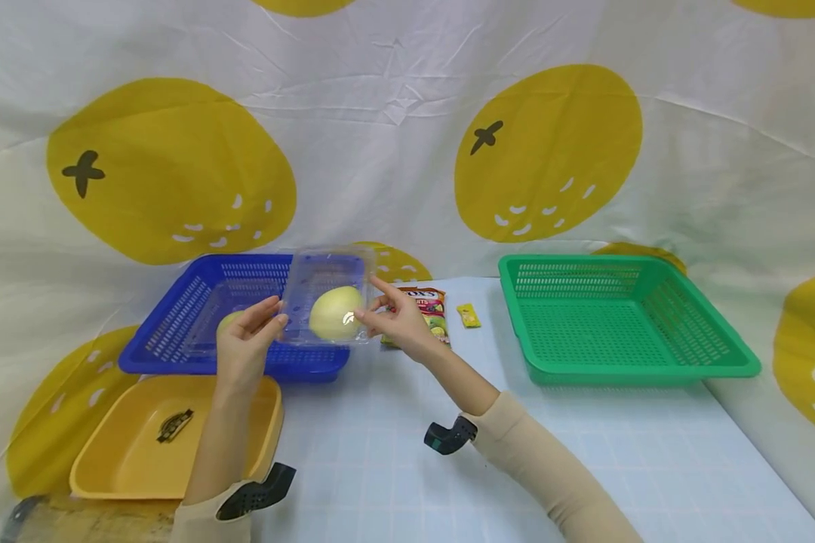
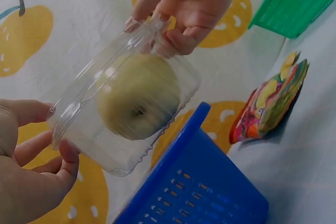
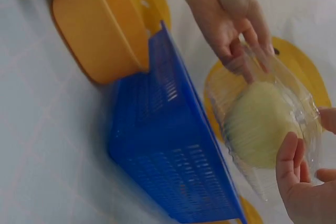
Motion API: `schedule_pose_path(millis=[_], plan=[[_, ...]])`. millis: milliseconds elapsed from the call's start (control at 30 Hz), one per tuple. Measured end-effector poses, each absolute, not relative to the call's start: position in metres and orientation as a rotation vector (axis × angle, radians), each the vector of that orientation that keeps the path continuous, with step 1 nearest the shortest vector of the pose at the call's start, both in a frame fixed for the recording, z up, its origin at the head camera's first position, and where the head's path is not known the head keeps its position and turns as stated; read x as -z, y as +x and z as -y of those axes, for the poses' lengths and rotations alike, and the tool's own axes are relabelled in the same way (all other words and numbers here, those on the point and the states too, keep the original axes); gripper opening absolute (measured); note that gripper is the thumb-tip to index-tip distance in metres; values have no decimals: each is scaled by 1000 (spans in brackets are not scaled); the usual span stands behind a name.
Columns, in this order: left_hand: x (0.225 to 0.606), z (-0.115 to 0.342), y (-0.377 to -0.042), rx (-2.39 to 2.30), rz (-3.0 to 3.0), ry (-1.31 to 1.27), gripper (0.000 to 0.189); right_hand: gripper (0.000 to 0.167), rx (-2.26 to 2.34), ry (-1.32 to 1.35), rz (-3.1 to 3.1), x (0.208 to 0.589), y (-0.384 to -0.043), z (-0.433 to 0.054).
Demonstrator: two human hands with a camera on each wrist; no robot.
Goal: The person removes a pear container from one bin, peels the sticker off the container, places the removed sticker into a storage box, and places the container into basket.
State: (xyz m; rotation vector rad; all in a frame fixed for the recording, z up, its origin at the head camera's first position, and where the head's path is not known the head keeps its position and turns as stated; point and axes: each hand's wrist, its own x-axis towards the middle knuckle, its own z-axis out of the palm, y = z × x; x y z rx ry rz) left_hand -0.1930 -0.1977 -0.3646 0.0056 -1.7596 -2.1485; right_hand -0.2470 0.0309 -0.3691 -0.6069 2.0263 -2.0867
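Note:
A clear plastic clamshell box (image 1: 299, 283) is held up in the air over the right part of the blue basket (image 1: 312, 369). Inside it lies a round, pale yellow-green fruit (image 2: 137, 98), with a small dark hollow showing in the left wrist view. My left hand (image 1: 240, 351) pinches one end of the box between thumb and fingers. At the opposite end, my right hand (image 1: 402, 323) grips the edge, thumb against fingers. In the basket, partly behind my left hand, are another clear plastic box (image 1: 207, 313) and a green rounded thing (image 1: 227, 322).
A yellow basin (image 1: 125, 430) stands in front of the blue basket. Right of the basket lie a colourful snack bag (image 1: 436, 303) and a small yellow packet (image 1: 469, 315). The green basket (image 1: 584, 332) stands farther right. A brownish object (image 1: 95, 520) shows at bottom left.

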Motion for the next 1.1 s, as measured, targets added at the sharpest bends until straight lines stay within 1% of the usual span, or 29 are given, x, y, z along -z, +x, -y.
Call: schedule_pose_path(millis=[100,300,433,667,1100], plan=[[369,201,-194,2149,1781,69,29,69,2053,-615,-2035,371,-250,-26],[374,202,-198,2127,1805,163,39,70,2004,-560,-2064,371,-257,-18],[376,204,-201,2147,1737,225,37,72,1982,-552,-2067,369,-261,-13],[379,209,-206,2174,1631,232,30,72,1974,-526,-2076,366,-265,-3],[383,221,-208,2169,1568,269,32,72,1921,-528,-2066,368,-272,13]])
